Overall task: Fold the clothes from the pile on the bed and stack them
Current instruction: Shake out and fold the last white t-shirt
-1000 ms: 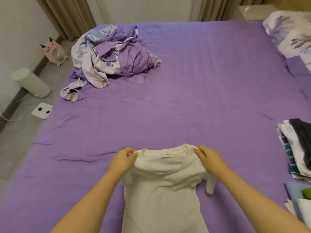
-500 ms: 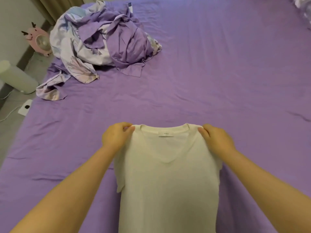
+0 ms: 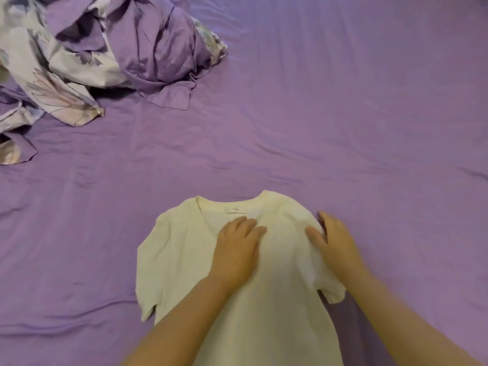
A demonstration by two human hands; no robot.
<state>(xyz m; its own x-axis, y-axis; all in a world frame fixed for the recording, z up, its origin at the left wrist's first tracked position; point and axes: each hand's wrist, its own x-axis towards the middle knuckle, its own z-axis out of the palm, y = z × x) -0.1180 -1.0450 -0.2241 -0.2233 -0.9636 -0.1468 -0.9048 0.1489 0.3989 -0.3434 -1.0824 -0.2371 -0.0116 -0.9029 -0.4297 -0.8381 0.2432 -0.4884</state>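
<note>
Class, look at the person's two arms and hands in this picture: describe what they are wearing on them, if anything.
Both forearms are bare to the frame's lower edge: no sleeves show. The left hand and right hand wear no gloves, and no rings, watch or bracelet can be seen. The picture is slightly blurred, so fine details such as nails cannot be told.

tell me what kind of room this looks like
Most likely a bedroom: a wide purple bedsheet fills the view, with a heap of crumpled bedding or clothes at the far left and a white T-shirt laid flat under both hands.
</note>
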